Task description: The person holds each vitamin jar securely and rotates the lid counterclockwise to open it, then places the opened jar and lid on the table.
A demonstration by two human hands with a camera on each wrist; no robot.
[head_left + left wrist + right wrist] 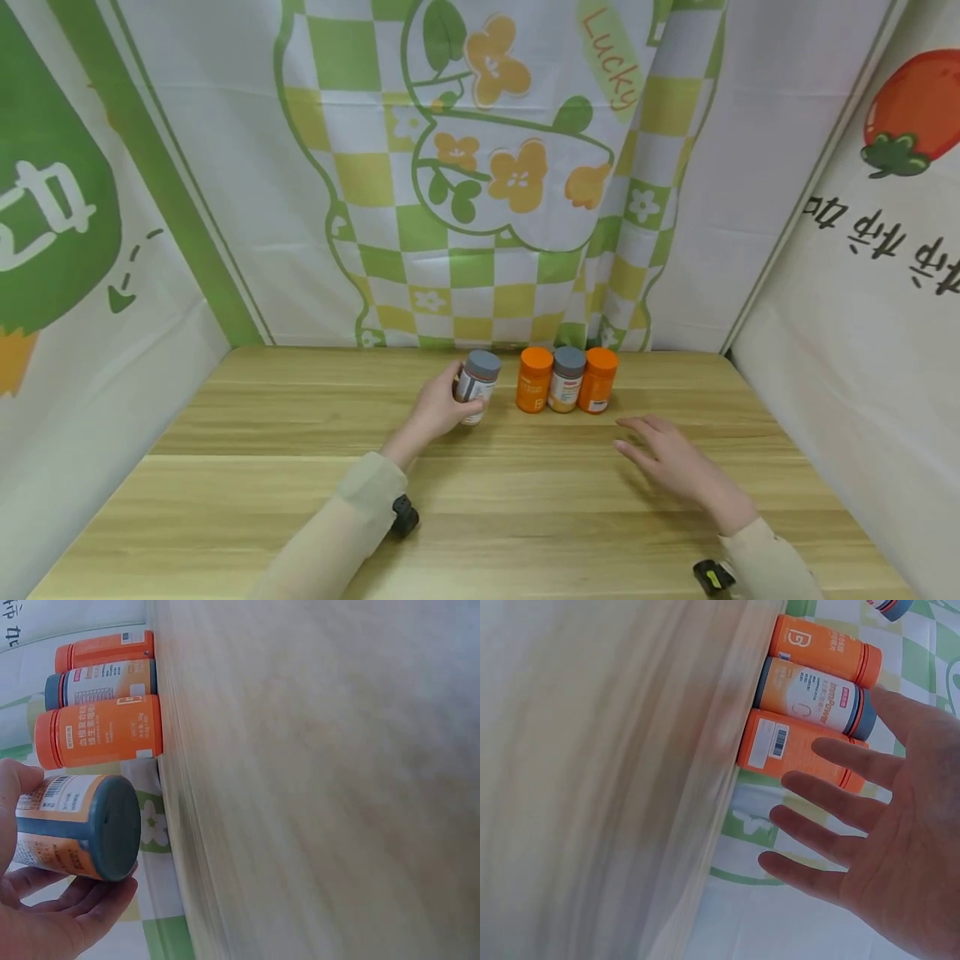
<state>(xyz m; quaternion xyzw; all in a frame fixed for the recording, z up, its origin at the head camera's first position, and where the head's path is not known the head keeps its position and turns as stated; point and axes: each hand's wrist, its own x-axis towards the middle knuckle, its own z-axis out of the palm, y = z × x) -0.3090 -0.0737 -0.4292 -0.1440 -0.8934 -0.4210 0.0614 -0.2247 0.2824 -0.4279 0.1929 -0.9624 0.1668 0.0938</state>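
Note:
My left hand [441, 406] grips a supplement bottle [477, 385] with a grey lid and a white and orange label. In the left wrist view this grey-lidded bottle [64, 825] shows its dark base, with the thumb on one side and the fingers on the other. To its right stand three upright bottles in a tight row: an orange one [533, 382], a grey-lidded one [566, 381] and another orange one [598, 382]. My right hand [671, 458] hovers before the row's right end, its fingers spread and holding nothing, as the right hand [922, 817] in the right wrist view also shows.
The wooden table [525, 517] reaches back to a patterned cloth curtain [465, 275] right behind the bottles. Printed cloth walls stand on the left [135, 400] and right [847, 350]. A dark band with a small device [405, 517] sits on the left wrist.

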